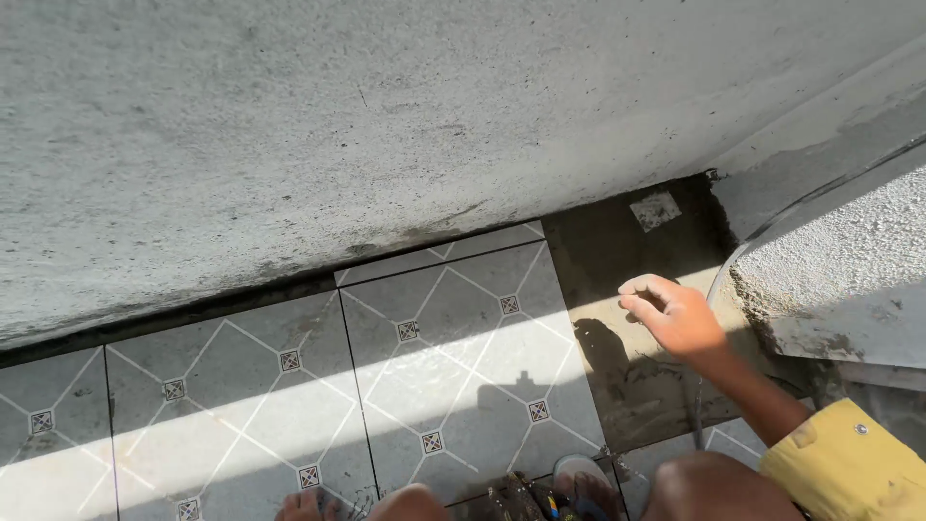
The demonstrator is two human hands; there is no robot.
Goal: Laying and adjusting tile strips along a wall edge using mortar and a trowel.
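- One hand shows in full: the right hand (675, 314), reaching forward from a yellow sleeve (844, 463), fingers loosely curled and a little apart, palm down, gripping nothing.
- Directly under that hand lies a bare mortar bed (627, 376), a dark, damp strip of floor with no tile on it; whether the fingertips touch it or hover just above it cannot be told, though the hand's shadow falls on it just to the left.
- Left hand: only some fingers (307, 504) show at the bottom edge, resting on the tiled floor, well apart from the right hand; how it is set cannot be told.
- Grey patterned floor tiles (453, 338), with thin white diagonal lines and small square motifs, lie just left of the mortar bed, their edge meeting it.
- A small pale scrap of tile (655, 208) sits at the far end of the bed, near the wall.
- Beyond the tiles rises a rough grey rendered wall (386, 116), with a dark gap along its foot.
- To the right stands a coarse pale concrete block or ledge (849, 270), beside the hand.
- At the bottom edge a sandalled foot (582, 482) and a bare knee (709, 487) are in view.
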